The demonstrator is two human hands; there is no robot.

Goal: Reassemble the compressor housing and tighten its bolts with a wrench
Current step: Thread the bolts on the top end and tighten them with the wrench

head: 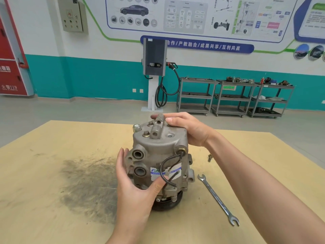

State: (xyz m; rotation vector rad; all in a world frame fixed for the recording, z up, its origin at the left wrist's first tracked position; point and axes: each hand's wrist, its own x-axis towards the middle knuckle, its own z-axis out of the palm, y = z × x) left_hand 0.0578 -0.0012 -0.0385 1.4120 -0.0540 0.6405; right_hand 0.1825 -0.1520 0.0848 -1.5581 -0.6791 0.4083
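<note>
A grey metal compressor (158, 155) stands upright on its black pulley in the middle of the wooden table (52, 173). Its end cover sits on top, with two bolt heads (146, 133) showing beside a ported block. My left hand (133, 187) grips the lower left side of the body, thumb pressed on the white label near the black wires. My right hand (186, 131) holds the top cover from the far right, fingers curled round its back edge. An open-ended wrench (218, 199) lies on the table to the right. A loose bolt (209, 157) lies beyond it.
A dark greasy smear (88, 182) covers the table left of the compressor. Beyond the table's far edge are open floor, a charging post (154, 71) with a cable, and three grey shelf carts (233, 97) along the teal wall.
</note>
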